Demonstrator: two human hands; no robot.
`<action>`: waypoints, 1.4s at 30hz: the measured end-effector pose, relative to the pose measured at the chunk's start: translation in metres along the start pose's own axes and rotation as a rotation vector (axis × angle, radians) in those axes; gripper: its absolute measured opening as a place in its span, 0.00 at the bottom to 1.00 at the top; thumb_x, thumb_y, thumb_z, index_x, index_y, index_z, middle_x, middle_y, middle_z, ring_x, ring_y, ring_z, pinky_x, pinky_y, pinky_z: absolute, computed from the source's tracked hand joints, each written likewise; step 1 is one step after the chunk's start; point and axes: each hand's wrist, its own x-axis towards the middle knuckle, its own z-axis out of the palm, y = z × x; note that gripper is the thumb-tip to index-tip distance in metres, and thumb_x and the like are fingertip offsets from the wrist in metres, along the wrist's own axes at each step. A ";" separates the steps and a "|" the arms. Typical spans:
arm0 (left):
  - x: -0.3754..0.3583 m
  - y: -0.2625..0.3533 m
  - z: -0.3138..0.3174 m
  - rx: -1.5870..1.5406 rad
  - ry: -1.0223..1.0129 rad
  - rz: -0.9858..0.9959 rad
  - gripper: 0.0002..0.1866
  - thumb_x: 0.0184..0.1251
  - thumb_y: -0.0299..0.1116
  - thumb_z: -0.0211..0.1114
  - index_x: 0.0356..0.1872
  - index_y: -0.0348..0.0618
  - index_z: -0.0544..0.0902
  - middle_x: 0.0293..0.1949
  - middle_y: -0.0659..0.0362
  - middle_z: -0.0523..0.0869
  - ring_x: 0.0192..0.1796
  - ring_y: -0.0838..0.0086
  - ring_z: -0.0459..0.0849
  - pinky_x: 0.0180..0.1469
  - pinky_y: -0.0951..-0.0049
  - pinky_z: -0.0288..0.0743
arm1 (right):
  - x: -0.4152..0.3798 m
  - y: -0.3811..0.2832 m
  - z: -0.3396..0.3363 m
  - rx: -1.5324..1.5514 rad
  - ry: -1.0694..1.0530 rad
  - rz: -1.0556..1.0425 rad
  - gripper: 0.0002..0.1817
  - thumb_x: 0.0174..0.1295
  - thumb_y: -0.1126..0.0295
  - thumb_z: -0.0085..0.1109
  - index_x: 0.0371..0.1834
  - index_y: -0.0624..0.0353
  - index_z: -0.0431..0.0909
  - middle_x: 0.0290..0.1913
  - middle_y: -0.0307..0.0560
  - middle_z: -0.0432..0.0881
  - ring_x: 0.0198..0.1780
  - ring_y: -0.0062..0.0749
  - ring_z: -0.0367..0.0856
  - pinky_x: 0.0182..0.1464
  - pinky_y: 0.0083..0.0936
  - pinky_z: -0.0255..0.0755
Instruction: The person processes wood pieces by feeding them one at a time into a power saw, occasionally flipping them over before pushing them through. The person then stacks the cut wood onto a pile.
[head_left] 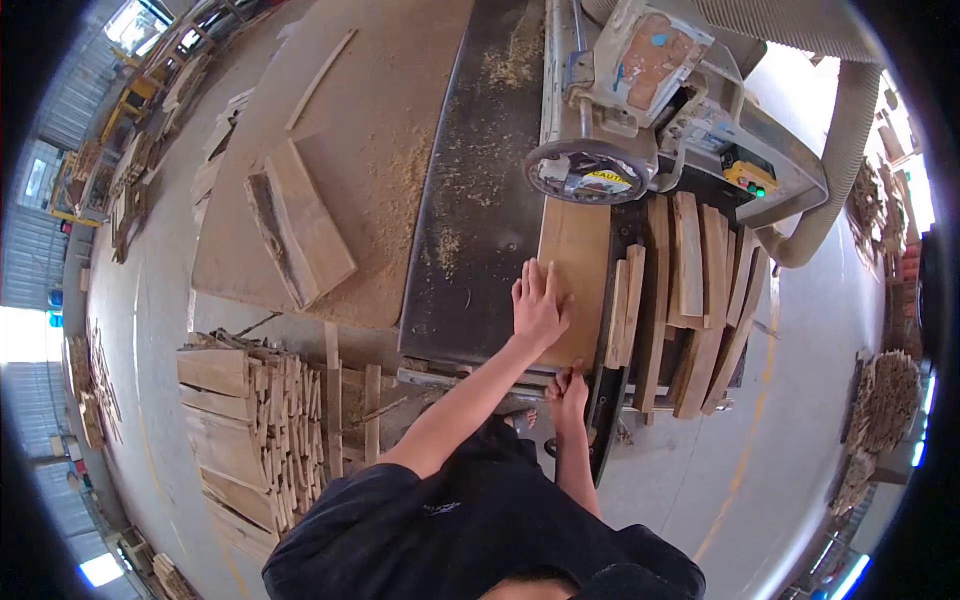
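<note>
A flat wooden board [577, 245] lies lengthwise on the dark machine table, its far end passing under the machine's handwheel [587, 171]. My left hand [540, 305] rests on the board's left side with fingers stretched forward and slightly spread. At the near end of the same board, my right hand [568, 394] has its fingers curled against the edge, thumb up; it grips the board there. A few narrow strips of wood [624, 310] lie just right of the board, beside a dark rail.
Several curved wooden pieces [690, 300] lie right of the rail. The machine body [660, 60] stands ahead, with a dust hose [840, 150]. On the left, a sawdust-covered surface holds a bark-edged plank [300, 225]. A tall stack of boards [250, 430] stands at lower left.
</note>
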 end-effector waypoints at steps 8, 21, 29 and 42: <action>0.091 -0.012 0.016 0.051 0.065 -0.019 0.35 0.72 0.50 0.57 0.74 0.40 0.64 0.73 0.33 0.61 0.76 0.43 0.58 0.73 0.47 0.54 | 0.050 -0.043 0.081 0.137 0.028 0.034 0.26 0.79 0.46 0.43 0.24 0.50 0.64 0.17 0.34 0.59 0.19 0.24 0.57 0.22 0.23 0.50; -0.002 -0.139 -0.078 -0.851 -0.005 0.032 0.20 0.73 0.37 0.65 0.60 0.37 0.80 0.63 0.46 0.79 0.68 0.54 0.76 0.67 0.59 0.70 | 0.117 -0.097 0.124 -0.035 -0.042 -0.021 0.21 0.74 0.43 0.51 0.30 0.46 0.70 0.17 0.28 0.66 0.24 0.20 0.71 0.22 0.20 0.60; -0.027 -0.339 -0.212 0.203 0.802 -0.593 0.24 0.67 0.35 0.66 0.64 0.45 0.77 0.64 0.41 0.71 0.69 0.45 0.66 0.69 0.45 0.60 | 0.160 -0.130 0.161 0.058 -0.046 0.005 0.21 0.74 0.41 0.51 0.33 0.45 0.74 0.19 0.26 0.69 0.22 0.15 0.72 0.19 0.15 0.59; 0.025 -0.513 -0.275 0.318 0.414 -1.023 0.35 0.75 0.60 0.46 0.72 0.47 0.73 0.78 0.35 0.54 0.81 0.43 0.47 0.78 0.43 0.47 | 0.141 -0.082 0.146 -0.220 0.036 -0.512 0.21 0.77 0.52 0.51 0.55 0.60 0.73 0.34 0.50 0.85 0.33 0.30 0.84 0.26 0.18 0.74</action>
